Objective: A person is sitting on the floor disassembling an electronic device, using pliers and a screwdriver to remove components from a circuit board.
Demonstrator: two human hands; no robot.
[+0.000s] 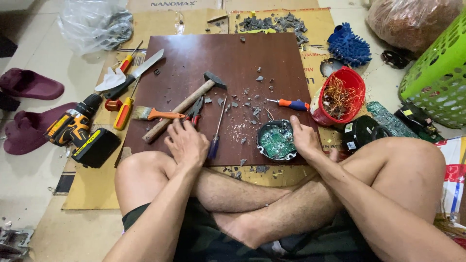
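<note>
Left hand: lies on the board, fingers curled over the red-handled pliers, seemingly closing on their handles; the grip itself is hidden under the hand.
Right hand: rests against the right rim of the round casing, fingers loosely bent, steadying it rather than clasping it.
Casing: dark, round, with a green circuit board inside; sits at the near edge of the board, between the two hands.
Board: brown square slab on flattened cardboard on the floor, strewn with grey chips.
Hammer: wooden handle, lying aslant just beside the pliers, head toward the board's middle.
Screwdriver: blue handle, just right of the left hand.
Second screwdriver: orange and blue handle, beyond the casing.
Brush: orange handle, at the board's left edge.
Drill: yellow and black, off the board to the left.
Red bowl: holds copper wire, right of the board.
Basket: green, far right.
</note>
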